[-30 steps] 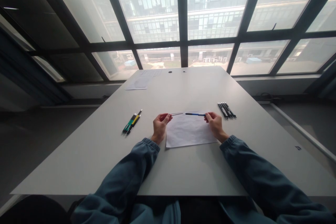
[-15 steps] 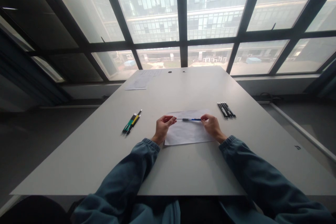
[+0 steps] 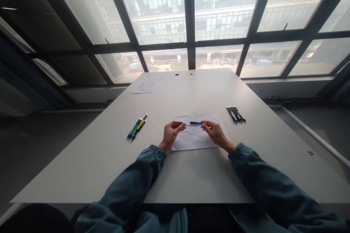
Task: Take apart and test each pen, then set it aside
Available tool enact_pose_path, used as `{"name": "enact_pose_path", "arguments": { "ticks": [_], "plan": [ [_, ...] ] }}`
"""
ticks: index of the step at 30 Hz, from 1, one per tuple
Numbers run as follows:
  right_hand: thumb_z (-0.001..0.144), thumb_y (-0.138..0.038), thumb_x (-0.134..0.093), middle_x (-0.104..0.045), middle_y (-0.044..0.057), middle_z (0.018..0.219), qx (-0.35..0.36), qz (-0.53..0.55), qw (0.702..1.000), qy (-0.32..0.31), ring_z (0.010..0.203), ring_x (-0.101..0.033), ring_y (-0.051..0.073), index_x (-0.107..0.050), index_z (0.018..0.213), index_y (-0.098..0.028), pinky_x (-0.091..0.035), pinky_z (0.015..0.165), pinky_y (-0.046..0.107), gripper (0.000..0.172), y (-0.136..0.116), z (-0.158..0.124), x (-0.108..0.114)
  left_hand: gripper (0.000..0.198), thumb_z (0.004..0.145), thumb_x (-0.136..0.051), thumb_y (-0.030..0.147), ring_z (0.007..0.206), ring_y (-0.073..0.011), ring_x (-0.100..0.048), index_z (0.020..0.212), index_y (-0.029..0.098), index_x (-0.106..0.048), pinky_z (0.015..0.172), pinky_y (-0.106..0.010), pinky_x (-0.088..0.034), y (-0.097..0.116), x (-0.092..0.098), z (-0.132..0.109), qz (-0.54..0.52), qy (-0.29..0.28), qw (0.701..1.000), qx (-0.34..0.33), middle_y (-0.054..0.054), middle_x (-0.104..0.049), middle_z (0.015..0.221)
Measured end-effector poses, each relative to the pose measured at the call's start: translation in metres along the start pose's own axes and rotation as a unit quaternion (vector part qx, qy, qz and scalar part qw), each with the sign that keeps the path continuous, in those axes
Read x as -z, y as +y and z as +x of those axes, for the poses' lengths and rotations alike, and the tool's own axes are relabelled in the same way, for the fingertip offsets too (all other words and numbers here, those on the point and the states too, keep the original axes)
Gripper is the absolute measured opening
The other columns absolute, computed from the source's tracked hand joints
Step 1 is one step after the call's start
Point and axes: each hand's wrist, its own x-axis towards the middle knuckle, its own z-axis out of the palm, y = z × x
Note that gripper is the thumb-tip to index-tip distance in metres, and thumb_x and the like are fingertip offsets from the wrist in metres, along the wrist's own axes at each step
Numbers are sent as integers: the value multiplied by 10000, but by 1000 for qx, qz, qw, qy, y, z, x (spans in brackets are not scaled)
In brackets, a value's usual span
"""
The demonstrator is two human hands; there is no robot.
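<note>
My left hand (image 3: pixel 171 133) pinches the end of a thin dark rod (image 3: pixel 192 126), which looks like a pen refill and points right, over a white sheet of paper (image 3: pixel 195 139). Just beyond the rod is a blue and black pen body (image 3: pixel 195 122), its right end partly hidden by my right hand (image 3: pixel 214 133). The fingers of my right hand are bent near the rod's right tip and the pen body; whether they grip either one is too small to tell.
Green, yellow and black pens (image 3: pixel 137 127) lie left of the paper. Several black pens (image 3: pixel 236 114) lie side by side to the right. Printed sheets (image 3: pixel 143 85) rest at the far left of the white table (image 3: pixel 109 167), before large windows.
My right hand has moved left, closer to my left hand. The rod, earlier in line with the pen body, now shows separately on the near side of it.
</note>
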Motion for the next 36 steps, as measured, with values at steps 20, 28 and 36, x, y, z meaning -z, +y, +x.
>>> {"name": "enact_pose_path", "arguments": {
  "ticks": [20, 28, 36],
  "plan": [
    [813, -323, -625, -707, 55, 724, -10, 7, 1000, 15, 669, -638, 189, -735, 829, -160, -514, 646, 302, 197, 5, -1, 2, 338, 755, -741, 473, 802, -228, -696, 888, 162, -738, 709, -341, -542, -6, 11, 6, 190, -9, 981, -42, -105, -750, 878],
    [807, -360, -629, -708, 64, 738, -11, 11, 999, 34, 661, -628, 196, -726, 834, -162, -519, 624, 314, 222, 7, 0, 4, 72, 776, -734, 295, 972, -248, -613, 807, 245, -775, 935, -422, -458, -17, 22, 14, 444, -62, 873, -194, -66, -687, 1011],
    [803, -339, -632, -705, 58, 732, -13, 14, 999, 35, 667, -631, 196, -727, 831, -164, -515, 633, 314, 201, 9, 1, 4, 96, 794, -685, 182, 1048, -292, -564, 849, 246, -730, 897, -442, -441, -6, 24, 12, 547, -67, 807, -212, -71, -668, 1128]
  ]
}}
